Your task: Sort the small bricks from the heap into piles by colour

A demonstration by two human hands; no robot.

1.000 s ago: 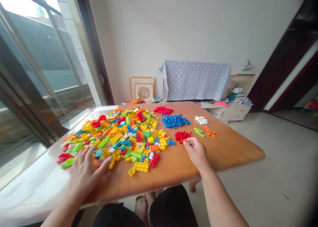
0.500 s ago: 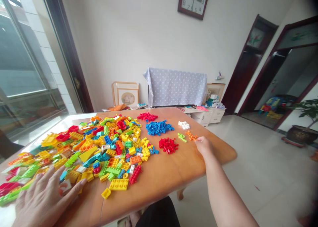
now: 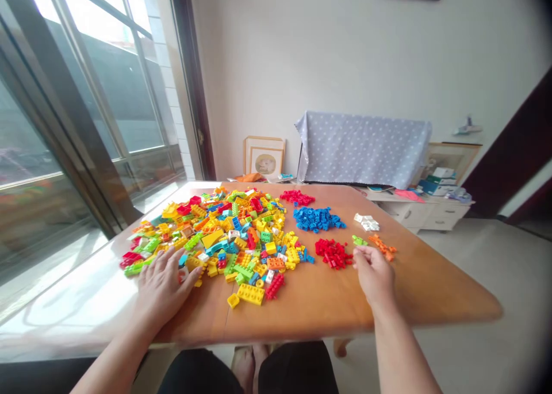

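My left hand (image 3: 166, 285) lies with its fingers spread at the near left edge of a big mixed pile of toy building bricks (image 3: 245, 253). A white and orange piece (image 3: 183, 273) shows between its thumb and forefinger, though I cannot tell whether they touch it. On the right, my right hand (image 3: 376, 273) is closed in a pinch over the table. Whatever its fingertips hold, if anything, is hidden. Small red bricks (image 3: 333, 253) lie just left of those fingertips. Light green bricks (image 3: 359, 240) sit behind the hand, partly covered, and orange bricks (image 3: 383, 247) lie behind it to the right.
Farther back on the wooden table (image 3: 431, 290) are a blue brick heap (image 3: 319, 219), another red heap (image 3: 297, 197) and some white bricks (image 3: 367, 222). Behind the table stand a low white cabinet (image 3: 442, 214) and something under a dotted cloth (image 3: 362, 146). A window is at left.
The view has swung left. My right hand has come from beside the orange bricks to the spot between the green bricks and the nearer red heap. My left hand stays spread by the mixed pile.
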